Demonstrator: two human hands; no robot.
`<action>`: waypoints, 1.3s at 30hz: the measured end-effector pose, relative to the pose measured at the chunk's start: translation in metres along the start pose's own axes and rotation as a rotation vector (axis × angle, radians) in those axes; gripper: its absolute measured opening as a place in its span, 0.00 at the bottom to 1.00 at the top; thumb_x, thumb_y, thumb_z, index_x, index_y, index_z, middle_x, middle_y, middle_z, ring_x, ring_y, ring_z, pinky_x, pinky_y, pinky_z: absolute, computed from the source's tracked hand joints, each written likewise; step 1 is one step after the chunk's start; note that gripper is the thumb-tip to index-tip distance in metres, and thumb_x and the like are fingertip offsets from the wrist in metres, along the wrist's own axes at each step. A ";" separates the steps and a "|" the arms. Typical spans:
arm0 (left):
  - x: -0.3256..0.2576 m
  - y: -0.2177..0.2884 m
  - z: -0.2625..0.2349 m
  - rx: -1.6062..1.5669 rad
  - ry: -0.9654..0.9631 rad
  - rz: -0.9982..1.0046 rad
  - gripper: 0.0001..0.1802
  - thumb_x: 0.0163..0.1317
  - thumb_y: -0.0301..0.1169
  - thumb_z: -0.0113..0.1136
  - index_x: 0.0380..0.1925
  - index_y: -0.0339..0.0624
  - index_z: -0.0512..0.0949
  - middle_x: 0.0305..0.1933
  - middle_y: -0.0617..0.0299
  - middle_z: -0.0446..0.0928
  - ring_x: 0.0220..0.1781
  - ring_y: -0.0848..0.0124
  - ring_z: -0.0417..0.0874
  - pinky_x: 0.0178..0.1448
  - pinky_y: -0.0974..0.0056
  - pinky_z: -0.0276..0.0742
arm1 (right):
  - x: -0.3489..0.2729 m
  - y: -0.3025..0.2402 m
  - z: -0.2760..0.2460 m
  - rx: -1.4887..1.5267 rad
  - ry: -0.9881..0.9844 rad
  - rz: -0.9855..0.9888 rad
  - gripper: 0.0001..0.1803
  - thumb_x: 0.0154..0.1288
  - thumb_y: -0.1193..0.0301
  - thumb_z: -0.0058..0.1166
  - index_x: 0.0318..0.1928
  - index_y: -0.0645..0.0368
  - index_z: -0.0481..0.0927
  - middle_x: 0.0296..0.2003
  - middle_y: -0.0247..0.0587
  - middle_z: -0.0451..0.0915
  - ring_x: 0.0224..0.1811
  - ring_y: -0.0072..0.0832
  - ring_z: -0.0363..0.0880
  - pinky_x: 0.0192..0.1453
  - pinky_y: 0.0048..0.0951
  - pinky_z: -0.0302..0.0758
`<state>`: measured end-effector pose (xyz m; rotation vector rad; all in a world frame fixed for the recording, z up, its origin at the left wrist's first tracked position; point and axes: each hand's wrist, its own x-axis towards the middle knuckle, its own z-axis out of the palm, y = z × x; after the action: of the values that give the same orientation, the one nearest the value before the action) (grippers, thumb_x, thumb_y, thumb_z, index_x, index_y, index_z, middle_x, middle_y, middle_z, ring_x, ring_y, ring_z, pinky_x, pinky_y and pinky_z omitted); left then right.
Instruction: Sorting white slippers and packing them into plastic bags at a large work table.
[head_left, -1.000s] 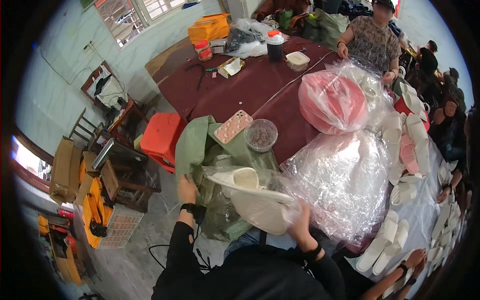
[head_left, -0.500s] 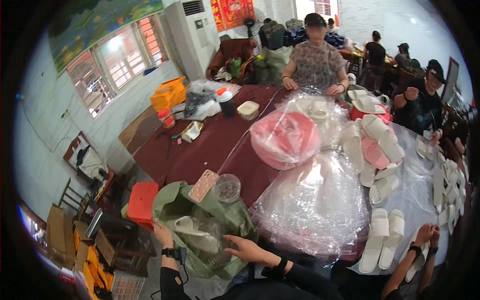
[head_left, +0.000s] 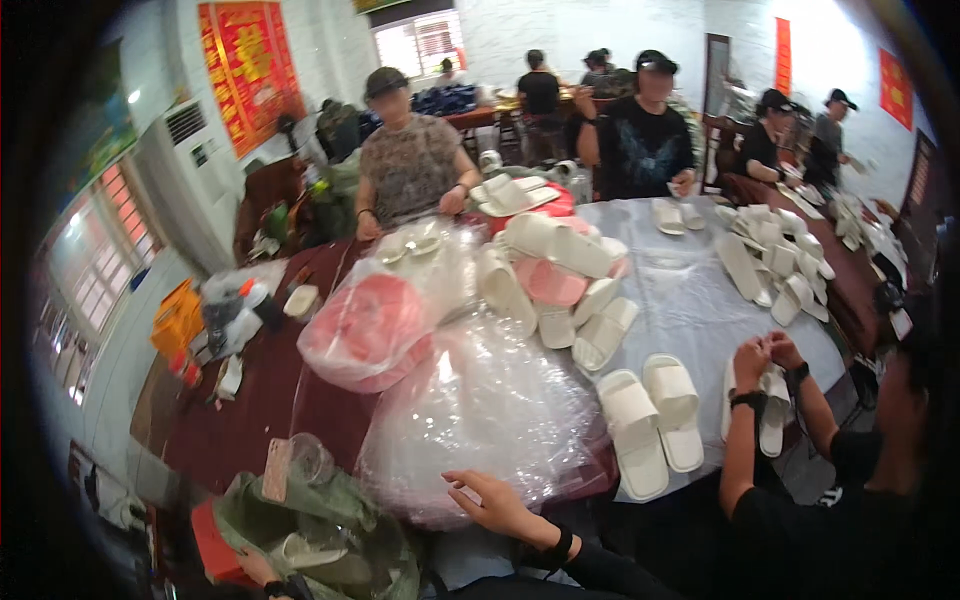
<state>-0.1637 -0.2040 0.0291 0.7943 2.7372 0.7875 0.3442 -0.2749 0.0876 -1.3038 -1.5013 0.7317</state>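
Note:
My left hand (head_left: 258,566) is low at the left, its fingers closed on the rim of a green woven sack (head_left: 235,510). Inside the sack lie a white slipper (head_left: 312,556) and clear plastic. My right hand (head_left: 492,505) is raised with fingers apart, holding nothing, at the near edge of a heap of clear plastic bags (head_left: 480,400). A pair of white slippers (head_left: 640,435) lies to the right of that heap. A pink patterned phone (head_left: 277,470) and a round clear tub (head_left: 313,458) rest by the sack's far rim.
Pink items in a clear bag (head_left: 365,330) and a slipper pile (head_left: 550,265) sit beyond. A red stool (head_left: 212,545) stands left of the sack. Beside me at the right, a co-worker's hands (head_left: 765,360) are over slippers. Other people sit or stand around the tables.
The view has swung right, so the table's things sit further left. My right hand has come away from the sack toward the plastic bags; my left stays at the sack's rim.

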 end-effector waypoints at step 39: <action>-0.314 0.171 0.077 -0.016 -0.513 1.605 0.21 0.61 0.43 0.52 0.51 0.49 0.76 0.65 0.45 0.60 0.70 0.42 0.51 0.69 0.35 0.36 | -0.055 0.125 -0.197 -0.964 0.295 0.680 0.23 0.52 0.57 0.59 0.48 0.53 0.80 0.64 0.68 0.53 0.68 0.58 0.50 0.67 0.53 0.54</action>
<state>0.1998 -0.2177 0.0653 2.6643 1.1946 0.5610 0.5697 -0.3277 0.0270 -2.5922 -1.1632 0.1416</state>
